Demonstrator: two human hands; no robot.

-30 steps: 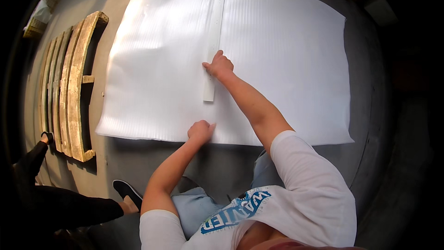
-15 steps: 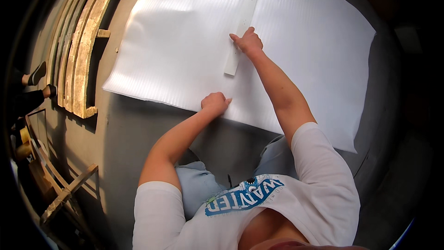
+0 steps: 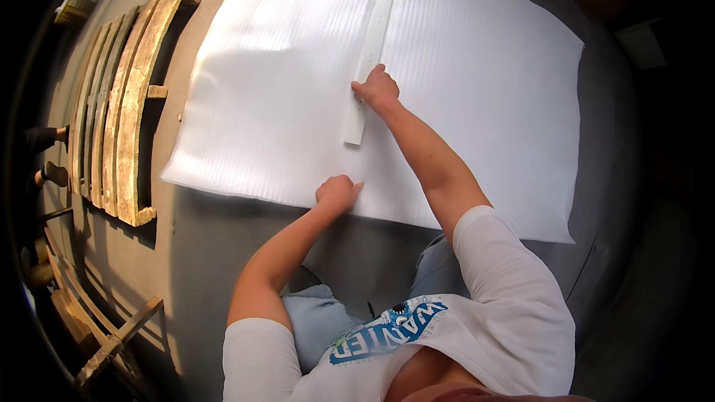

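A large sheet of white, ribbed foam lies spread before me. Down its middle runs a long, narrow, flat white strip with small dark holes or dots, its near end short of the sheet's near edge. My right hand rests across the strip a little beyond that end, thumb on the left side, gripping or pressing it. Closed, with its thumb pointing right, my left hand sits on the near edge of the sheet. Its curled fingers hide whatever they hold, if anything.
A wooden pallet lies on the concrete floor to the left, with another person's feet beside it. A wooden frame stands at lower left. A pale object is in the dark at far right.
The whole view has shifted, so the sheet appears lower and further left. Both hands keep about the same places on the sheet and strip. The other person's feet by the pallet have moved.
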